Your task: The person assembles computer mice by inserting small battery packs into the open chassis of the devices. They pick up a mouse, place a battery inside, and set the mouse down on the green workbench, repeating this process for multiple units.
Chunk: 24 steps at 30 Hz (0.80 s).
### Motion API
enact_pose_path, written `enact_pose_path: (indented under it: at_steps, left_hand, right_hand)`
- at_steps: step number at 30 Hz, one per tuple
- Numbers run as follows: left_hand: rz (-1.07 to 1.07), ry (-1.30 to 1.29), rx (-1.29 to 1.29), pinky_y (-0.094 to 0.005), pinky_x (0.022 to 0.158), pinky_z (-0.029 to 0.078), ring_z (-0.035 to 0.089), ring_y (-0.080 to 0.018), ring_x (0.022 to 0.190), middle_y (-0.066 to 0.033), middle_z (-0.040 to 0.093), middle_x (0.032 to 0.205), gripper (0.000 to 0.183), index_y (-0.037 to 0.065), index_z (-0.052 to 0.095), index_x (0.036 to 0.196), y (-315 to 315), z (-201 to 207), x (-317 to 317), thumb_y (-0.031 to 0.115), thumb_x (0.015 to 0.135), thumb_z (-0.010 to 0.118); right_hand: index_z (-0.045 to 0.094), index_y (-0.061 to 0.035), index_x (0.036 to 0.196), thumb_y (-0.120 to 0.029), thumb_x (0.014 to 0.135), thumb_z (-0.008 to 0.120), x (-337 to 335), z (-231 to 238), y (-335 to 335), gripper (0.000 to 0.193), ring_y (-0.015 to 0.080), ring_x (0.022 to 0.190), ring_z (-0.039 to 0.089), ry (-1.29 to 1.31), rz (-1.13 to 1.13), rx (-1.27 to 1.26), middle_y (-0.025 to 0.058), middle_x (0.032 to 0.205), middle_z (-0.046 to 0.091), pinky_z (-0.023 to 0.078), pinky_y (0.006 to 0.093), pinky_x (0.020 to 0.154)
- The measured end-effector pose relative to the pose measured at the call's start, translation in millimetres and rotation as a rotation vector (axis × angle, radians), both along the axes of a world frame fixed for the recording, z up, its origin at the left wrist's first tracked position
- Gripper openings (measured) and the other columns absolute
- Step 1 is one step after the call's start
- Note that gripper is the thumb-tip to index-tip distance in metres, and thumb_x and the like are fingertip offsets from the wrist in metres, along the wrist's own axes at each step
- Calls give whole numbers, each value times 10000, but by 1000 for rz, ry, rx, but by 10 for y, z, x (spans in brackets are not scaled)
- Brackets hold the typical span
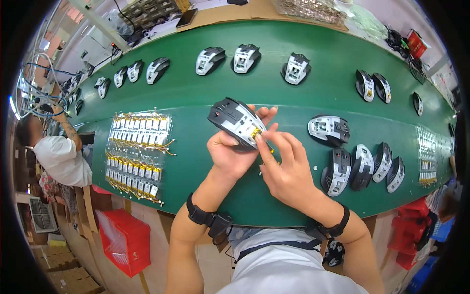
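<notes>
My left hand [228, 157] is wrapped round a black and grey computer mouse [234, 119] with its inside partly uncovered, held above the green bench. Fingers of my right hand [290, 169] are closed at the mouse's near end, on a small yellow-ended battery [256, 132] at the opening in its shell. Part of the battery is hidden by those fingers. To the right of my hands lies another open mouse [320, 127], with several more just nearer. Batteries with thin wires fill a clear tray [166, 128] on the left.
Several mice, among them one mouse [297, 68], stand along the far side of the green bench [264, 93]. Another battery tray [426, 142] lies far right. At the left end a co-worker [61, 157] sits. A red crate [127, 245] stands below the bench.
</notes>
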<state>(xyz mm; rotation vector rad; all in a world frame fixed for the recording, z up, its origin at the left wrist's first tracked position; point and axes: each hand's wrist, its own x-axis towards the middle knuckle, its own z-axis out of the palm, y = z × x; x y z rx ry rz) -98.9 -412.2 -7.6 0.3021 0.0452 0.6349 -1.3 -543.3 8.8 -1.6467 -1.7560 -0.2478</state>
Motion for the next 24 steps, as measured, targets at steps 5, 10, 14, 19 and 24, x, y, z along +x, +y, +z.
enact_pose_path:
  at_steps: [5, 10, 14, 19, 24]
  left_hand:
    - [8, -40, -16, -545, 1195, 236, 336, -414, 1392, -203, 530, 1275, 741, -38, 503, 1242, -37, 52, -18, 138, 522, 513]
    - [22, 18, -14, -548, 1190, 241, 331, -395, 1403, -196, 527, 1282, 738, -28, 505, 1242, -41, 76, -21, 147, 525, 518]
    - [33, -11, -8, -541, 1192, 239, 316, -397, 1409, -194, 521, 1293, 742, -25, 505, 1247, -28, 65, -40, 149, 526, 517]
    - [21, 18, 23, -542, 1194, 236, 305, -396, 1415, -196, 514, 1306, 748, -18, 498, 1261, -75, 74, -16, 156, 534, 511]
    - [0, -1, 26, -537, 1196, 232, 293, -399, 1420, -199, 508, 1323, 747, -19, 494, 1268, -48, 47, -18, 154, 542, 508]
  right_hand:
    - [615, 26, 1224, -8, 684, 667, -6, 18, 17, 544, 314, 1144, 524, 25, 24, 43, 120, 1268, 531, 459, 420, 892]
    - [623, 4, 1227, 9, 643, 641, 76, -13, 9, 584, 286, 1127, 552, 64, 83, 82, 104, 1279, 574, 456, 415, 884]
    - [628, -15, 1229, 9, 633, 638, 97, -25, 22, 597, 280, 1119, 560, 39, 92, 87, 97, 1301, 582, 453, 407, 873]
    - [620, -15, 1222, -8, 631, 667, 66, -31, 31, 594, 291, 1105, 555, 29, 31, 78, 97, 1250, 566, 453, 407, 866]
    - [616, -22, 1220, 15, 631, 656, 114, -26, 34, 592, 296, 1085, 556, 135, 95, 94, 99, 1252, 568, 456, 411, 895]
